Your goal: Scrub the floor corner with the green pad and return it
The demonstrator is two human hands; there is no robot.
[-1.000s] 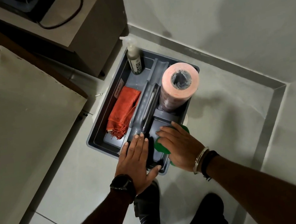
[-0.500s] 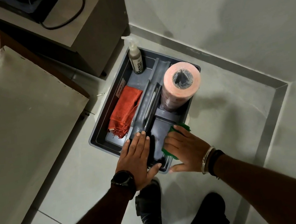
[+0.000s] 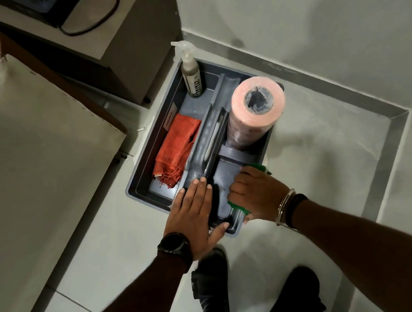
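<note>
I judge I'm fetching: right hand [image 3: 258, 192] closed over the green pad [image 3: 238, 207] at the caddy's [image 3: 136, 191] five-o'clock edge, left hand [image 3: 194, 215] flat, holding nothing; next, lift it clear.

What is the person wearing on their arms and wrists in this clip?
Both forearms are bare, with no sleeves in view. The left wrist carries a black watch with a round dark face on a black strap. The right wrist has a thin silver metal bangle and, just behind it, a black band. No gloves on either hand.
</note>
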